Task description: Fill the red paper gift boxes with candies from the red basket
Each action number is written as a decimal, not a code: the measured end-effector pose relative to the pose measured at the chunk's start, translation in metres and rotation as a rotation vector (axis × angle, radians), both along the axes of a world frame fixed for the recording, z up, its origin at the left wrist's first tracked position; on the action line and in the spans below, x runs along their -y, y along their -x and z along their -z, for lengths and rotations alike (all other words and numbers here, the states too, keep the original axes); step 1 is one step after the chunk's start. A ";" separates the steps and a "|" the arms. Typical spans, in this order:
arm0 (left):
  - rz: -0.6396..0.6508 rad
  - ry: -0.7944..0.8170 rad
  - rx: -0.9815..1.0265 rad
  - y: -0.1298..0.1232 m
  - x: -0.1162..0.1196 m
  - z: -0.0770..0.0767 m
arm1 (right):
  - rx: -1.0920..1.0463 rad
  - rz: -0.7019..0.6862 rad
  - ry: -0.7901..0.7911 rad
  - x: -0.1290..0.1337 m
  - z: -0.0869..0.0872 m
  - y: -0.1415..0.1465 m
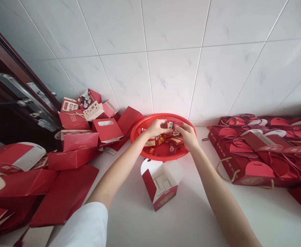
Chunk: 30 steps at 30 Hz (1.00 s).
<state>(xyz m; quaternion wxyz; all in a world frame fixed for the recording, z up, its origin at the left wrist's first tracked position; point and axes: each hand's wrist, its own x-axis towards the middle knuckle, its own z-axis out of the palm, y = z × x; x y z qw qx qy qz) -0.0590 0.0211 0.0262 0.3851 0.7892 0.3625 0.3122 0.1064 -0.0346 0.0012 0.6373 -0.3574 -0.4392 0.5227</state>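
Head view: left hand [157,129] and right hand [188,135] pinch printed red packets [170,125] over red basket [163,157]; white table [191,212], tiled wall [173,75].

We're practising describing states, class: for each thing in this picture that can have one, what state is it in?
Small box: upright, top flaps open, nothing seen inside.
Basket: partly filled with wrapped sweets or snacks.
Left hand: fingers pinching a small packet.
Right hand: fingers closed on a packet.
Boxes at left: loosely heaped.
Boxes at right: grouped together, many with cords.
Door: cannot tell whether shut.
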 end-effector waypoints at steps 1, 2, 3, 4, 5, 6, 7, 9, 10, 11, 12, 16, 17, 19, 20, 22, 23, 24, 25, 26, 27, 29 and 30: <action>-0.013 -0.027 -0.030 0.000 0.001 0.001 | 0.009 0.009 -0.002 0.000 0.000 0.000; -0.028 -0.059 -0.062 -0.001 0.001 0.001 | 0.024 0.021 -0.003 0.000 0.000 -0.001; -0.043 -0.093 -0.095 -0.001 0.003 0.001 | 0.042 0.030 -0.001 0.001 0.000 -0.001; -0.058 -0.127 -0.126 -0.001 0.004 0.000 | 0.062 0.036 0.003 0.001 0.000 -0.001; -0.069 -0.157 -0.155 -0.001 0.006 -0.001 | 0.079 0.036 0.009 0.001 0.000 -0.001; -0.075 -0.178 -0.184 0.000 0.008 -0.004 | 0.089 0.030 0.013 0.001 0.000 -0.001; -0.073 -0.181 -0.216 0.003 0.009 -0.006 | 0.090 0.024 0.015 0.001 0.000 -0.001; -0.036 -0.124 -0.328 0.011 0.010 -0.011 | 0.054 0.035 0.010 0.001 0.001 -0.001; -0.012 -0.074 -0.421 0.017 0.009 -0.013 | 0.019 0.055 0.010 0.000 0.002 -0.001; 0.009 -0.017 -0.534 0.022 0.009 -0.013 | -0.022 0.078 0.014 -0.001 0.002 -0.001; 0.024 0.039 -0.658 0.027 0.009 -0.011 | -0.062 0.095 0.022 -0.003 0.003 -0.001; 0.063 0.129 -0.957 0.036 0.015 0.007 | -0.155 0.066 0.068 -0.007 0.002 -0.003; 0.075 0.128 -0.969 0.035 0.017 0.012 | -0.164 0.053 0.076 -0.007 0.002 -0.003; 0.096 0.128 -0.965 0.032 0.022 0.019 | -0.182 0.037 0.082 -0.007 0.001 -0.004; 0.110 0.139 -0.961 0.030 0.024 0.021 | -0.192 0.035 0.083 -0.007 0.000 -0.004; 0.148 0.162 -0.945 0.027 0.026 0.020 | -0.216 0.041 0.088 -0.007 0.000 -0.004; 0.165 0.168 -0.936 0.027 0.026 0.018 | -0.228 0.047 0.091 -0.007 0.000 -0.004; 0.173 0.162 -0.916 0.027 0.025 0.016 | -0.239 0.052 0.094 -0.007 0.000 -0.004; 0.171 0.144 -0.880 0.027 0.023 0.015 | -0.247 0.056 0.095 -0.007 0.000 -0.004; 0.157 0.122 -0.825 0.028 0.021 0.014 | -0.253 0.057 0.094 -0.007 0.000 -0.004; 0.134 0.102 -0.751 0.029 0.019 0.014 | -0.257 0.057 0.092 -0.007 -0.001 -0.004; 0.085 0.104 -0.565 0.032 0.014 0.017 | -0.260 0.055 0.091 -0.007 -0.002 -0.003; 0.068 0.132 -0.472 0.033 0.012 0.020 | -0.258 0.055 0.091 -0.006 -0.002 -0.003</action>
